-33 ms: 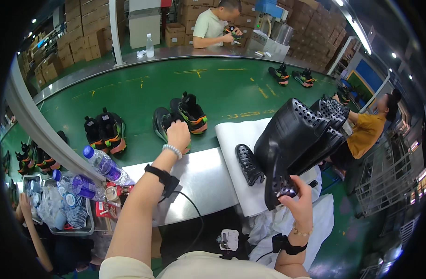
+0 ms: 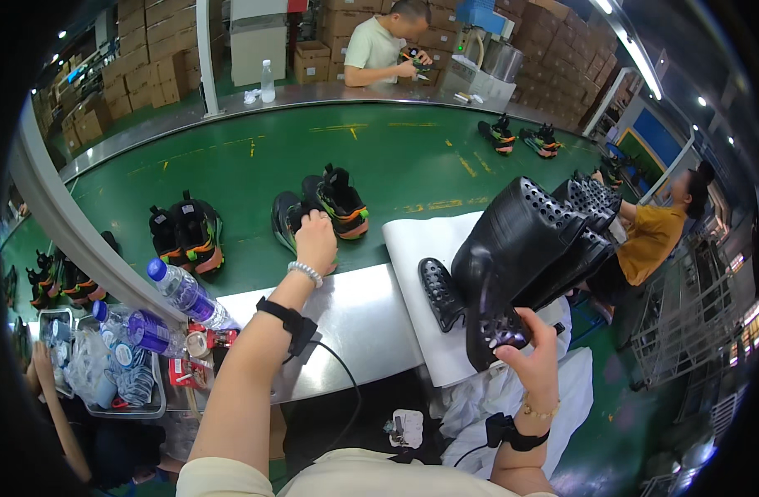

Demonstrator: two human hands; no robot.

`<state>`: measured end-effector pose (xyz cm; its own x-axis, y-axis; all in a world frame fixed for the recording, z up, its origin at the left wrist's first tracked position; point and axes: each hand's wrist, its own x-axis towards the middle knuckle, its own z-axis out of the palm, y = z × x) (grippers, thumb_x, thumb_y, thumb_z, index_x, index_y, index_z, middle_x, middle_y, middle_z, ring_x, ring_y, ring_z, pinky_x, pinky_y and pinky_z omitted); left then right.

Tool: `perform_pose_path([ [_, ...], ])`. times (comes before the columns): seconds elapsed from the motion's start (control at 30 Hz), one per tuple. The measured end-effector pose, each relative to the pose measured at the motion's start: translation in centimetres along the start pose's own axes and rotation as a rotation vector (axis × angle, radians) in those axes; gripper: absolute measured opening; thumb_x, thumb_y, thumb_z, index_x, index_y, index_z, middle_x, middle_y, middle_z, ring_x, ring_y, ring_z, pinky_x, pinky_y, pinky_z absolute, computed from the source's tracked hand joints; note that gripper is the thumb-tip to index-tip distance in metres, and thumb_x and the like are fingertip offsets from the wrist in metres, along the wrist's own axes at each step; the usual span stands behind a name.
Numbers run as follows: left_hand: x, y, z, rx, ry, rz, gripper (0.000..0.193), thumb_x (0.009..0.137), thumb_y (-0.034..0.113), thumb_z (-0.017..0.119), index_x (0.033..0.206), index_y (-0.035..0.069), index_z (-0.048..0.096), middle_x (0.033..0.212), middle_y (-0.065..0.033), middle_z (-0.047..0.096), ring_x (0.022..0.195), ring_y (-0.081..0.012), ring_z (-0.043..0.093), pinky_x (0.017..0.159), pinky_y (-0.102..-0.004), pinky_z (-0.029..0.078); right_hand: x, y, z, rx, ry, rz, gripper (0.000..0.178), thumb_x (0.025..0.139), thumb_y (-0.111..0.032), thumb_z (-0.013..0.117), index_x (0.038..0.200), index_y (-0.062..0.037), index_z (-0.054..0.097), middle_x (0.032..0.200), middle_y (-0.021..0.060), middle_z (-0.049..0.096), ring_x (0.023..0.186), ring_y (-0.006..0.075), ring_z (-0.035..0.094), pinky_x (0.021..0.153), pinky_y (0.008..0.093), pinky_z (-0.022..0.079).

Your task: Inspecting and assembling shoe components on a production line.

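My left hand point(image 2: 316, 242) reaches forward and is closed on the collar of a black sneaker point(image 2: 285, 217), its fingers partly hidden by the hand's back. Its mate, a black sneaker with orange and green trim point(image 2: 344, 204), stands just right of it. Low on the right, my right hand point(image 2: 535, 356) grips a black perforated plastic shoe insert point(image 2: 485, 335) between thumb and fingers. A second black insert point(image 2: 440, 291) lies on white sheeting point(image 2: 404, 240), left of a large heap of nested black inserts point(image 2: 520, 228).
Another sneaker pair point(image 2: 186, 230) stands on the green belt point(image 2: 272, 141) at left, near water bottles point(image 2: 189, 294) and a plastic tub point(image 2: 156, 398). A white post point(image 2: 81, 224) rises there. One co-worker point(image 2: 379, 50) is across the belt; another point(image 2: 649, 232) sits right.
The shoe insert in my right hand has shifted and tilted slightly. My left hand stays on the sneaker.
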<state>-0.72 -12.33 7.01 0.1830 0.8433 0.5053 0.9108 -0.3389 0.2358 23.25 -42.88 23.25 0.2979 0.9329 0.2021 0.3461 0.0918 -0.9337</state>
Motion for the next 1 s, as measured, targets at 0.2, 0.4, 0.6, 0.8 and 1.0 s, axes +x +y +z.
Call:
perform_pose_path([
  [0.2, -0.2, -3.5, 0.4, -0.111, 0.123, -0.02, 0.034, 0.082, 0.008, 0.048, 0.113, -0.003, 0.056, 0.117, -0.0162, 0.055, 0.107, -0.0335, 0.056, 0.084, -0.0395, 0.051, 5.7, -4.7, 5.6, -0.324, -0.218, -0.226, 0.043, 0.068, -0.032, 0.08, 0.087, 0.0032, 0.063, 0.06, 0.0094, 0.059, 0.051, 0.0135, 0.057, 0.051, 0.0256, 0.043],
  [0.4, -1.3, -2.3, -3.2, -0.801, 0.307, -0.401, 0.037, 0.079, 0.001, 0.049, 0.115, 0.001, 0.056, 0.11, -0.0155, 0.056, 0.097, -0.0315, 0.059, 0.085, -0.0389, 0.048, 14.8, -4.0, 13.6, -0.809, -0.402, -0.258, 0.06, 0.068, -0.055, 0.071, 0.069, 0.0043, 0.066, 0.064, 0.0172, 0.062, 0.06, 0.0303, 0.062, 0.059, 0.0361, 0.048],
  [0.6, -0.1, -11.1, -0.5, -0.801, 0.091, -0.473, 0.04, 0.084, 0.021, 0.06, 0.117, -0.001, 0.058, 0.113, -0.0187, 0.062, 0.104, -0.028, 0.06, 0.089, -0.0332, 0.045, 21.1, -3.1, 21.3, -0.971, -0.663, -0.175, 0.062, 0.063, -0.057, 0.075, 0.075, 0.0035, 0.067, 0.07, 0.0125, 0.066, 0.065, 0.0264, 0.066, 0.064, 0.0338, 0.053],
  [0.8, 0.5, -9.0, -0.8, -0.762, -0.087, -0.517, 0.05, 0.089, 0.043, 0.053, 0.106, -0.003, 0.064, 0.1, -0.0256, 0.065, 0.099, -0.0384, 0.061, 0.084, -0.0378, 0.047, 24.7, 2.7, 27.7, -0.956, -0.606, -0.139, 0.052, 0.063, -0.048, 0.077, 0.082, 0.0002, 0.07, 0.077, 0.0129, 0.069, 0.07, 0.0249, 0.068, 0.065, 0.0326, 0.054],
  [1.0, 0.5, -9.1, -2.4, -0.823, -0.129, -0.529, 0.052, 0.09, 0.045, 0.052, 0.104, -0.003, 0.065, 0.095, -0.028, 0.064, 0.096, -0.0399, 0.062, 0.082, -0.0399, 0.047, 21.2, 7.4, 33.9, -0.992, -0.295, -0.279, 0.032, 0.066, -0.038, 0.077, 0.08, -0.0093, 0.072, 0.084, 0.0112, 0.07, 0.08, 0.0245, 0.069, 0.069, 0.0335, 0.055],
])
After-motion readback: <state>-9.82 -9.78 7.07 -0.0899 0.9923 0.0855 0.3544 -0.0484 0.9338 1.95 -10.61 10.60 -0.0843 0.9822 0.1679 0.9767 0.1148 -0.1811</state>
